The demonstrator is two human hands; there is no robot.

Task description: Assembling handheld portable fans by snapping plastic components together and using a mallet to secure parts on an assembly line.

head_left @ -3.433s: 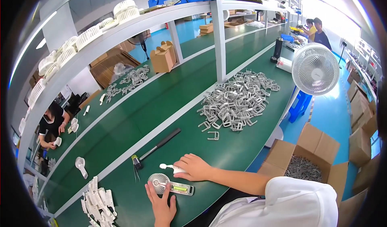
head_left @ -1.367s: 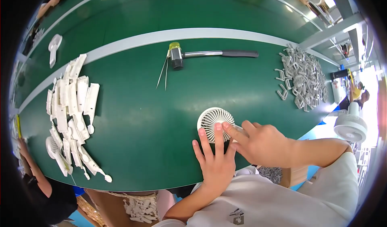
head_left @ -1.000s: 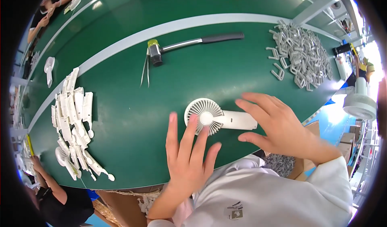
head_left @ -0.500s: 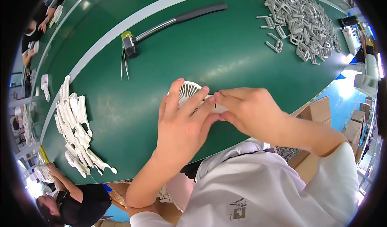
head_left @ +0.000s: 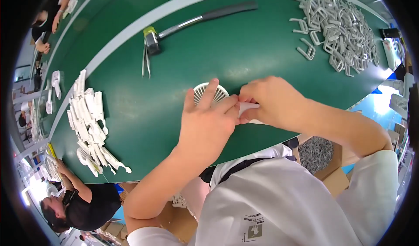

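Note:
A white handheld fan (head_left: pixel 221 91) with a round slotted grille lies at the near middle of the green table, partly hidden under my hands. My left hand (head_left: pixel 205 126) is wrapped over it, the fingers across the grille and their tips near the fan's neck. My right hand (head_left: pixel 279 102) is closed in a pinch at the handle end, just right of the grille. Between its thumb and fingers shows a smooth white piece (head_left: pixel 247 107); whether it is part of the handle or a separate cover I cannot tell.
Beyond lie a black-and-yellow mallet (head_left: pixel 181 27) and metal tweezers (head_left: pixel 146 63). Grey U-shaped plastic parts (head_left: pixel 345 34) are heaped at far right, white fan parts (head_left: pixel 89 115) at left. A carton (head_left: pixel 336 180) beside me holds grey pieces. A co-worker (head_left: pixel 94 206) sits at lower left.
My right fingers have shifted to a pinch with the white piece showing between them. My left fingers have moved on the grille. The whole view has shifted slightly.

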